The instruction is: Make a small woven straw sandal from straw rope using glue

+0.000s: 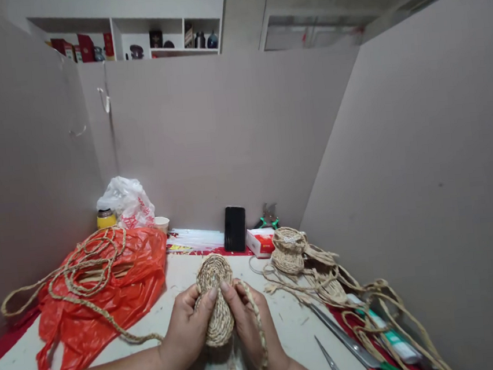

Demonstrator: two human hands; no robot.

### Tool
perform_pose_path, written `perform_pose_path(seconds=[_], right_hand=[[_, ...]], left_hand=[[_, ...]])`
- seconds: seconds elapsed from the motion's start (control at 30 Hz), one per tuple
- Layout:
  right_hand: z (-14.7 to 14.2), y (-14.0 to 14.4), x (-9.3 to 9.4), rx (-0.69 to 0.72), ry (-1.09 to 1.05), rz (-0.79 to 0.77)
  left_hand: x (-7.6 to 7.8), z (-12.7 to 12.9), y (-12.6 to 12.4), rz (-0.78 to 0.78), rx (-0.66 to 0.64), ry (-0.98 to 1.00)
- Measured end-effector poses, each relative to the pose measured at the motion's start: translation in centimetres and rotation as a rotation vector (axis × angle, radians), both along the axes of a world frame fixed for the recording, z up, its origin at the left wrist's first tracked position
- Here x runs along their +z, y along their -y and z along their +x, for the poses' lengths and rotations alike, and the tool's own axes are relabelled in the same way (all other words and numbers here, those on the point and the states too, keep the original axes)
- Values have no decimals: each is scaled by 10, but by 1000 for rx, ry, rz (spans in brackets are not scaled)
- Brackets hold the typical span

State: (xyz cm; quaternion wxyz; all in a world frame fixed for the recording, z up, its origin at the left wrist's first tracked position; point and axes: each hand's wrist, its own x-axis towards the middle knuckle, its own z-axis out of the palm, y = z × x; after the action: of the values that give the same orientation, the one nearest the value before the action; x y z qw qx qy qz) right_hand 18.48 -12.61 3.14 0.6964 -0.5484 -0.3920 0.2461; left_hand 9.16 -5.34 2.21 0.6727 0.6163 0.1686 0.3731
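A sole-shaped piece of coiled straw braid [215,272] is held upright above the table, its flat face towards me. My left hand [185,324] grips its left edge, the thumb pressed on the face near the narrow middle. Opposite it, my right hand [254,324] is closed on the right edge, thumb tip close to the left one. A loose straw braid [261,335] loops over my right fingers and hangs down past the wrist. Another length of braid [143,338] runs from behind my left wrist to the left. The fingers behind the piece are mostly hidden.
Coils of braid lie on a red plastic bag [146,276] at left. A phone [235,228] leans at the back. At right are a straw bundle [288,251], large scissors [348,338], a pointed metal tool [329,360] and a tube [396,342]. Grey partitions [223,129] enclose the table.
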Motion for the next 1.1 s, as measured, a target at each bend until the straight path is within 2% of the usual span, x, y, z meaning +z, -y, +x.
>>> perform_pose_path(seconds=[0.1,0.3,0.43,0.5,0.6,0.8,0.93,1.0,1.1], right_hand=[[1,-1,2,12,16,10],[7,-1,-1,56,17,14],[10,3,-2,61,39,-73],[10,4,-2,130,77,-117],[10,4,-4,220,94,-150],[12,-4,-13,254,137,-185],[13,-3,-12,312,180,-183],[12,3,-11,388,229,-221],[8,16,-12,707,329,-393]], left_hand=[[0,-1,0,-8,23,-24],[2,0,-11,-247,-55,-15],[7,-4,-25,-283,94,29],[8,-7,-30,-298,155,63],[8,-8,-34,-319,174,81],[7,-8,-32,-349,115,24],[7,-8,-33,-383,-34,-9],[7,-8,-36,-408,-91,-26],[8,-8,-44,-425,-48,-16]])
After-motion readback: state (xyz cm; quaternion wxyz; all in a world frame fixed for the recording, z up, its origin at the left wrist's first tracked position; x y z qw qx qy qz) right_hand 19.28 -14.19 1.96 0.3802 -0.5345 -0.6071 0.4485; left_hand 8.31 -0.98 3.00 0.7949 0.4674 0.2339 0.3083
